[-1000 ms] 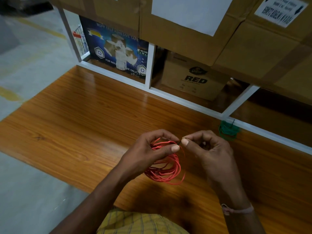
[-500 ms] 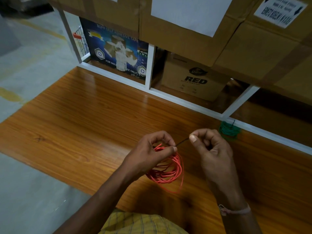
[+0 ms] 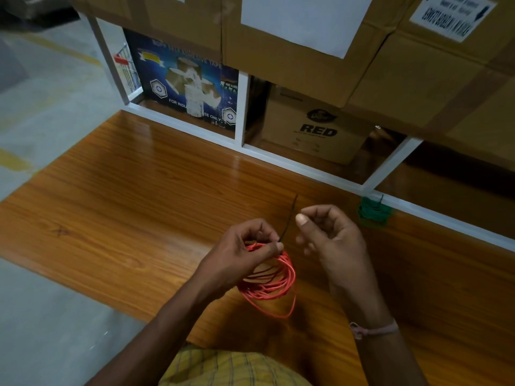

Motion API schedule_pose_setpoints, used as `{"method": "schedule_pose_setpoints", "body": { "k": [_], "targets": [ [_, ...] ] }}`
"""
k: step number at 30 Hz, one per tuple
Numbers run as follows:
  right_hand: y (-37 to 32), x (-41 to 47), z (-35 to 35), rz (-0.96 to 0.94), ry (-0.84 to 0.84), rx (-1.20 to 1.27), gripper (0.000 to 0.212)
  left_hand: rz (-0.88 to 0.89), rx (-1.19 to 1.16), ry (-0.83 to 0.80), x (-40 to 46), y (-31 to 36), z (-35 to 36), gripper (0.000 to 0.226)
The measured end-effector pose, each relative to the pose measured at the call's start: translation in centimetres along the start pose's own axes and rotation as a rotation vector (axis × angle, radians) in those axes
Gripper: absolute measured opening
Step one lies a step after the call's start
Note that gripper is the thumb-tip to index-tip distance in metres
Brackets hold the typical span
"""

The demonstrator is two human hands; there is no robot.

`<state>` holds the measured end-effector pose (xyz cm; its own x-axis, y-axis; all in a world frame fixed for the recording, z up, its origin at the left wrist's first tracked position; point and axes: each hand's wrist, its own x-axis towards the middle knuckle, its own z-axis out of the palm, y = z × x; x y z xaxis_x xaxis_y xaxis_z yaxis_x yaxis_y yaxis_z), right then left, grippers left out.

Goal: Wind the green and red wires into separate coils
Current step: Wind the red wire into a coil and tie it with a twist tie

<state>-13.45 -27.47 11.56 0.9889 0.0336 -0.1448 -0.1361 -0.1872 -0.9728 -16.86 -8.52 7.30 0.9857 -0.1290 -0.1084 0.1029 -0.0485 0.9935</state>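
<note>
The red wire coil (image 3: pixel 274 288) hangs above the wooden table (image 3: pixel 139 204) in front of me. My left hand (image 3: pixel 242 254) pinches the coil's top, where a thin black tie (image 3: pixel 289 218) sticks up and away from me. My right hand (image 3: pixel 331 238) hovers just right of the tie with loosely curled fingers, touching nothing. The green wire coil (image 3: pixel 372 214) lies wound on the table at the back right, against the white shelf rail, with a small black tie on it.
A white shelf frame (image 3: pixel 306 165) borders the table's far edge. It holds a brown "RED" carton (image 3: pixel 315 129) and a blue adhesive tape box (image 3: pixel 189 84), with large cartons (image 3: pixel 418 65) stacked above. Grey floor lies to the left.
My right hand pulled the black tie out to the right, then let it go and moved slightly away. The tie now stands free above my left hand's pinch.
</note>
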Motion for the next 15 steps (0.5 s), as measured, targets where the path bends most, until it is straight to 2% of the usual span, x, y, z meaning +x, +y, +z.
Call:
{"method": "schedule_pose_setpoints", "body": {
  "k": [4, 10, 15],
  "targets": [
    [1.1, 0.0, 0.7, 0.147, -0.008, -0.088, 0.013, 0.004, -0.008, 0.002, 0.1, 0.0, -0.1, 0.004],
    [0.9, 0.4, 0.9, -0.085, -0.097, -0.098, 0.013, 0.003, 0.0, -0.002, 0.2, -0.3, 0.3, 0.006],
    [1.1, 0.8, 1.9, -0.155, -0.075, -0.006, 0.013, -0.043, -0.043, 0.019, 0.3, -0.2, 0.4, 0.015]
  ]
}}
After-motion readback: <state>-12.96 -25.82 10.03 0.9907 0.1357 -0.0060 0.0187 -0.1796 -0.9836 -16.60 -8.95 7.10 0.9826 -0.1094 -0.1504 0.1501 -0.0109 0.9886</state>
